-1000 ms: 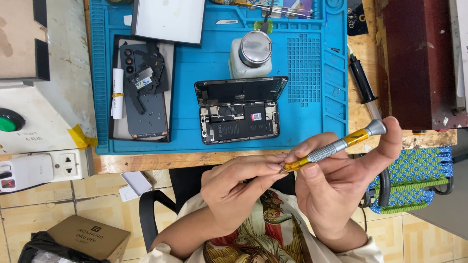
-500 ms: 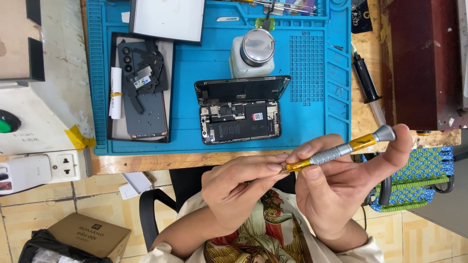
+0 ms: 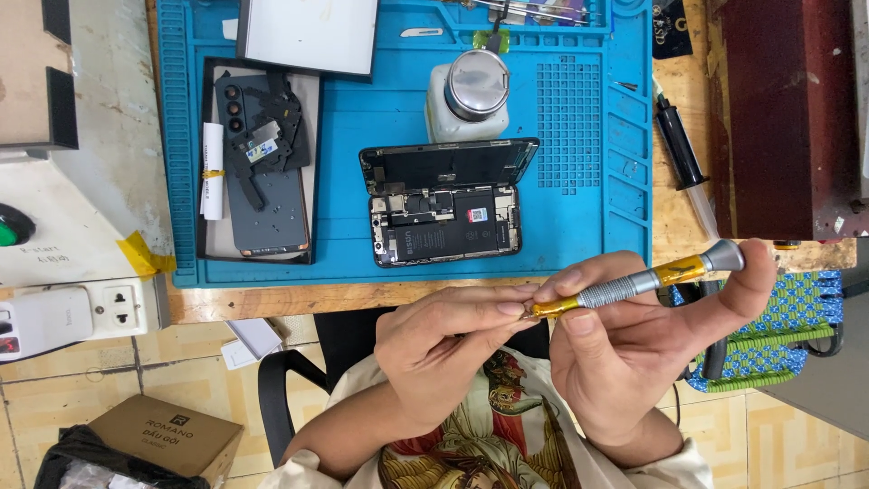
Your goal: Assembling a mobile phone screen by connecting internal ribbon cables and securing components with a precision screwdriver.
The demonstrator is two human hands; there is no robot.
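My right hand (image 3: 634, 353) grips a small precision screwdriver (image 3: 634, 286) with a gold and silver handle, its round cap resting against my forefinger. My left hand (image 3: 444, 340) pinches the screwdriver's tip end between thumb and fingertips; the tip itself is hidden there. Both hands hover in front of the table's front edge, over my lap. Just beyond them an opened smartphone (image 3: 444, 222) lies on the blue work mat (image 3: 579, 208), its screen folded back and the battery and boards exposed.
A second, dark phone with loose parts sits in a black tray (image 3: 258, 172) at the mat's left. A white bottle with a metal cap (image 3: 471, 95) stands behind the open phone. A syringe (image 3: 683, 158) lies to the right, a power strip (image 3: 72, 317) at the left.
Both hands with the screwdriver have stayed nearly still; the handle end has tilted slightly upward and to the right.
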